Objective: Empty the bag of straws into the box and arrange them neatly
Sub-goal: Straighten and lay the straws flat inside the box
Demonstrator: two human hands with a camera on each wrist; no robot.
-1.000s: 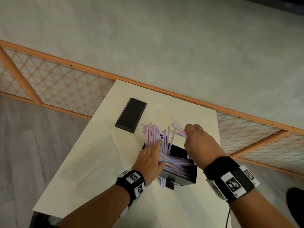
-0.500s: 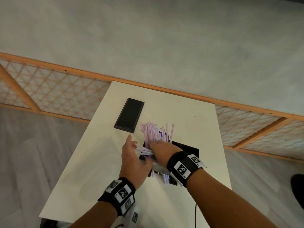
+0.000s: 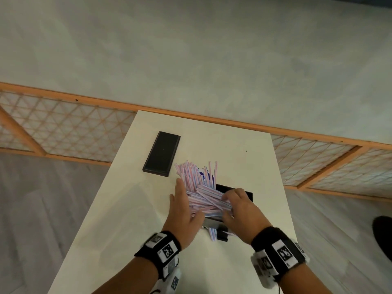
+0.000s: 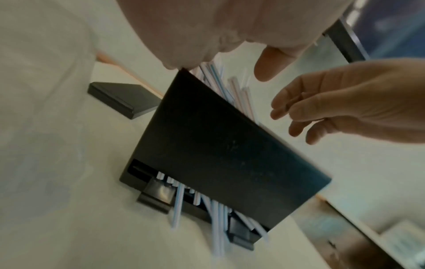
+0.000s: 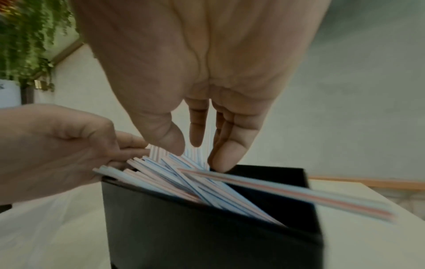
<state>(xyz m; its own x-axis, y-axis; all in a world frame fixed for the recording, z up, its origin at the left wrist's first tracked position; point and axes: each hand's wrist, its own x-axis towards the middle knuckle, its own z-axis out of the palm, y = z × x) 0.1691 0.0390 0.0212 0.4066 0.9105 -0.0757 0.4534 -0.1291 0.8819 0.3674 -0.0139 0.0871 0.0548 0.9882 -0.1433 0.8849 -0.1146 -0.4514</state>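
A black box point(image 3: 247, 193) stands in the middle of the white table point(image 3: 222, 143). Pink and blue striped straws point(image 3: 207, 198) fill it. Some stand up at its far left, and a bundle lies slanted across its top. My left hand point(image 3: 180, 206) is flat with straight fingers against the bundle's left ends. My right hand point(image 3: 237, 206) reaches down over the box, its fingers point(image 5: 197, 134) loose and touching the straws point(image 5: 184, 172). A few straws point(image 4: 177, 205) stick out of a slot at the foot of the box point(image 4: 218, 145). A patch of blue print shows behind the upright straws.
The flat black lid point(image 3: 162, 153) lies on the table, beyond and left of the box. The table's far edge meets a wooden lattice rail point(image 3: 84, 100) below a grey wall. Bare table top lies to the right of the box.
My right hand came from the box's far right, crossed to its left side, and is now back over the box. A bundle now lies across the top. My left hand stayed left.
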